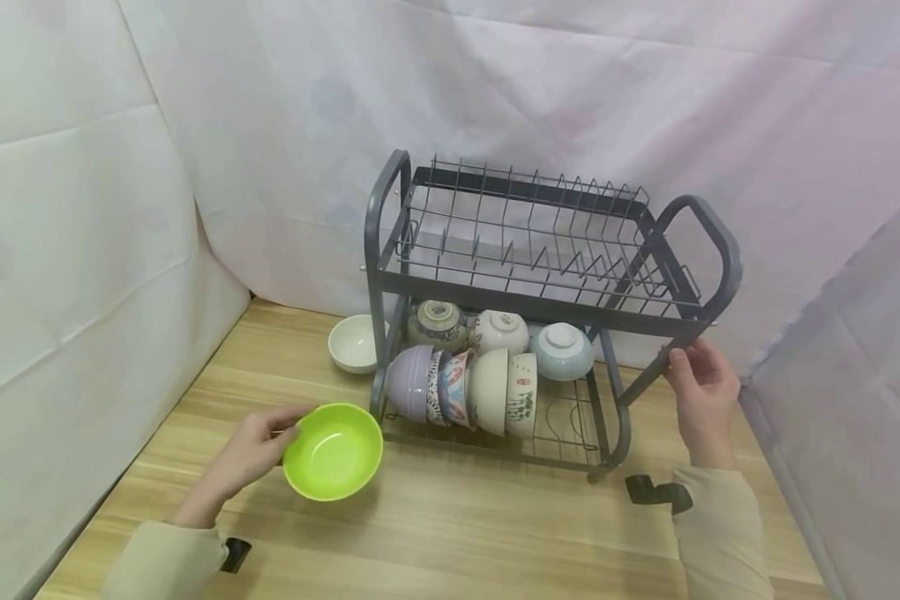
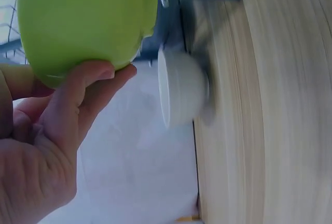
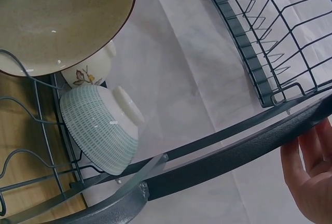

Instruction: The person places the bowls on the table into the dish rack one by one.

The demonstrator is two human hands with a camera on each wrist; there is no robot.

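Note:
My left hand (image 1: 258, 446) holds a lime-green bowl (image 1: 333, 452) by its left rim, in front of the rack's left corner. In the left wrist view the fingers lie against the outside of the green bowl (image 2: 85, 22). My right hand (image 1: 701, 383) grips the right side post of a dark grey two-tier dish rack (image 1: 607, 317), thumb in front and fingers behind. On the lower tier a lilac bowl (image 1: 408, 383), a cream bowl (image 1: 489, 392) and other patterned bowls stand on edge in a row. Behind them, a pale blue bowl (image 1: 562, 354) and others lie bottom up.
A small white bowl (image 1: 352, 343) sits on the wooden table (image 1: 450, 533) at the rack's left. The upper tier's wire rack (image 1: 525, 221) holds no dishes. White cloth (image 1: 270, 125) hangs behind and on both sides.

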